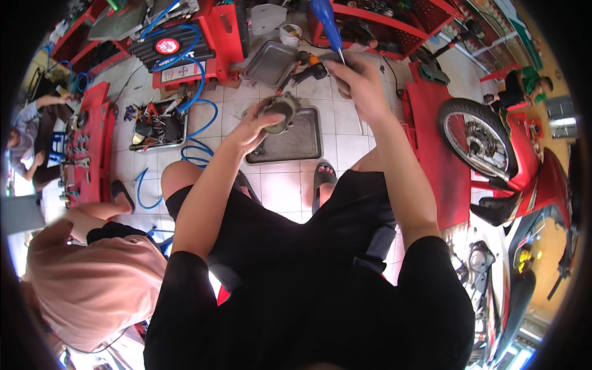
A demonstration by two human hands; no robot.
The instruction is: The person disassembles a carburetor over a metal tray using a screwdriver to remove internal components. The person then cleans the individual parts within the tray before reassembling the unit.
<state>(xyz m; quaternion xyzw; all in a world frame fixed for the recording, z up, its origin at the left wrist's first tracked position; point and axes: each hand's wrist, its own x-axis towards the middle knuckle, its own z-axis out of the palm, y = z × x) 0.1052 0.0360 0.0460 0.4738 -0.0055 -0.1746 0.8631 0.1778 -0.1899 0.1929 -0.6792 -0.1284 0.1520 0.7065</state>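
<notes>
Tiled floor (pixel 280 190). Upper centre of frame: left hand (pixel 251 127) clamped on metal part (pixel 287 108), left of right hand (pixel 361 83), which grips blue-handled screwdriver (pixel 326 24), long axis near-vertical.

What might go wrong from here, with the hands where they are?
The metal part is held in the left hand alone, so it might slip and fall toward the gray tray.

The right hand seems to grip the screwdriver by its shaft, handle pointing away, so the tool may twist and jab bare skin.

The open sandal leaves toes exposed near the tray, so a dropped part could hurt them.
</notes>
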